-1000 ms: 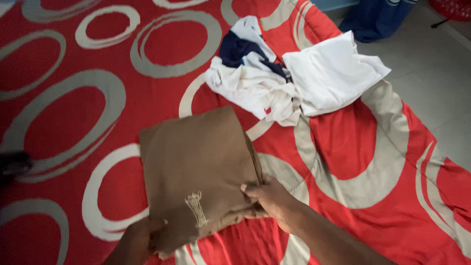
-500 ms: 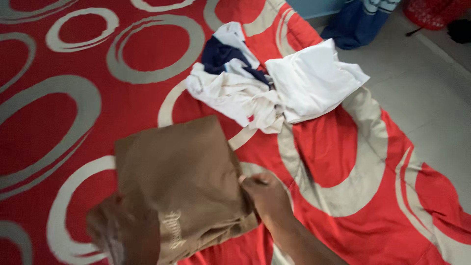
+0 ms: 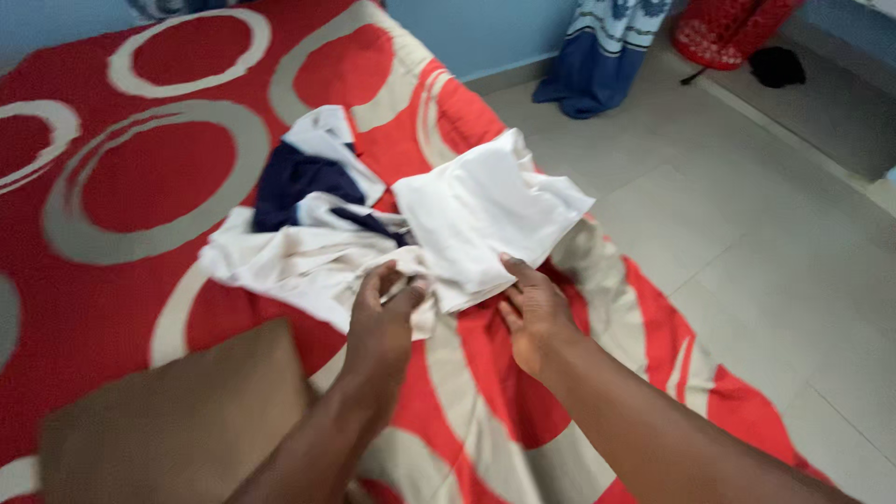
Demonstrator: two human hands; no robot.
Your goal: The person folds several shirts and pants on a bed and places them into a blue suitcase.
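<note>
A white folded garment [image 3: 485, 210] lies near the right edge of the bed, on top of a crumpled white and navy garment [image 3: 299, 224]. My left hand [image 3: 383, 317] pinches the near edge of the white cloth pile between thumb and fingers. My right hand [image 3: 532, 313] touches the near edge of the white folded garment, fingers bent under it. A folded brown garment [image 3: 177, 420] rests on the bedcover at the lower left, free of both hands.
The bed has a red cover with grey rings [image 3: 140, 177]. Right of it is a pale tiled floor [image 3: 747, 243]. A blue patterned curtain [image 3: 597, 56] hangs at the back, beside a red mesh basket [image 3: 728, 33] and a dark object [image 3: 777, 67].
Both hands let go of the folded brown garment, which now lies at the lower left. They moved up to the white clothes; the view swung right and up, showing the floor.
</note>
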